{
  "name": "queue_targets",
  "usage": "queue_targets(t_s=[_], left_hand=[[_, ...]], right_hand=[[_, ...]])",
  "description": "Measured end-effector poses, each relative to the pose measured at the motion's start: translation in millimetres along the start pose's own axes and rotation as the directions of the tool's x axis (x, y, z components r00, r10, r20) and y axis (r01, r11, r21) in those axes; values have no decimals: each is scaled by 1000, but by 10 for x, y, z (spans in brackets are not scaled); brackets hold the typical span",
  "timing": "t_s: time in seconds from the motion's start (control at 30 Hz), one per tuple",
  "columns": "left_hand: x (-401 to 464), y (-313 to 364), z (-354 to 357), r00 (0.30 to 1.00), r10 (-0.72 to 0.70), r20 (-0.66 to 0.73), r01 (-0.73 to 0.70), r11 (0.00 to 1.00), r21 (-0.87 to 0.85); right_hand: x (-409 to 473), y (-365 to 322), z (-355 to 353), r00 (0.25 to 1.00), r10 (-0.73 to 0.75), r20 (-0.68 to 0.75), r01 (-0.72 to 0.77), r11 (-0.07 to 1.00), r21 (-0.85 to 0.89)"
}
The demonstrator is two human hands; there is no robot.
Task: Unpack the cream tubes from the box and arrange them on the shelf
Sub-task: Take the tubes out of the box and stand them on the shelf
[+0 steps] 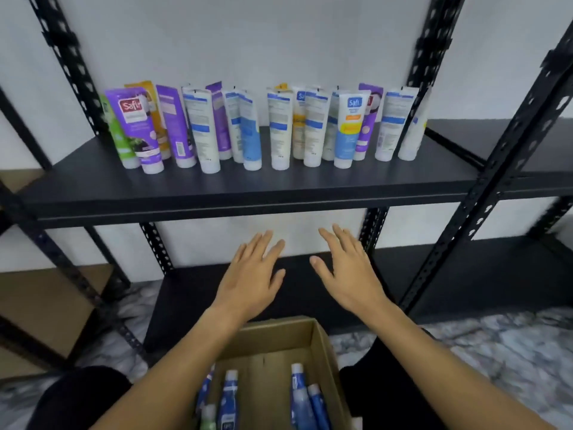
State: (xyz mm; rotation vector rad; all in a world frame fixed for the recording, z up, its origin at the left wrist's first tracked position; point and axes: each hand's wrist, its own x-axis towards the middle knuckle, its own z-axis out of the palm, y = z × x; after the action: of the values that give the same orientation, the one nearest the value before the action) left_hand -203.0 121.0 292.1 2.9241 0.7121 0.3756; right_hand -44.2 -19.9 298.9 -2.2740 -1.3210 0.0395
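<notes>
Left hand [254, 274] and right hand [347, 271] are extended palm-down above the cardboard box [322, 346], fingers straight and slightly spread, holding nothing. Several blue cream tubes [302, 398] lie inside the box. A row of cream tubes [280, 131] stands cap-down on the black shelf [248, 187].

Both forearms reach away from the body, bare and nearly parallel, drawing slightly together toward the wrists. The left hand [252, 274] is held palm down with its fingers straight and a little spread, holding nothing. The right hand [348, 270], just beside it and apart from it, lies the same way, thumb pointing toward the left hand.
</notes>
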Motion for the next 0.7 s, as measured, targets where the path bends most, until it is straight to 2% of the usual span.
queue_targets(t_s=[0.17, 0.4, 0.57, 0.7], left_hand=[[-635, -467, 388, 974, -160, 160, 170, 984, -49], [-1144, -839, 932, 910, -255, 328, 288, 956, -58], [-1369, -883, 1330, 829, -240, 505, 353, 925, -140], [-1529, -884, 1651, 738, -221, 637, 369, 923, -108]], right_hand=[[-316, -230, 693, 972, 25, 233, -32, 999, 27], [-650, -219, 1514, 864, 64, 500, -33, 997, -70], [-847, -127, 1866, 714, 106, 692, -20, 991, -131], [-905, -6, 2038, 599, 155, 786, 0, 981, -193]])
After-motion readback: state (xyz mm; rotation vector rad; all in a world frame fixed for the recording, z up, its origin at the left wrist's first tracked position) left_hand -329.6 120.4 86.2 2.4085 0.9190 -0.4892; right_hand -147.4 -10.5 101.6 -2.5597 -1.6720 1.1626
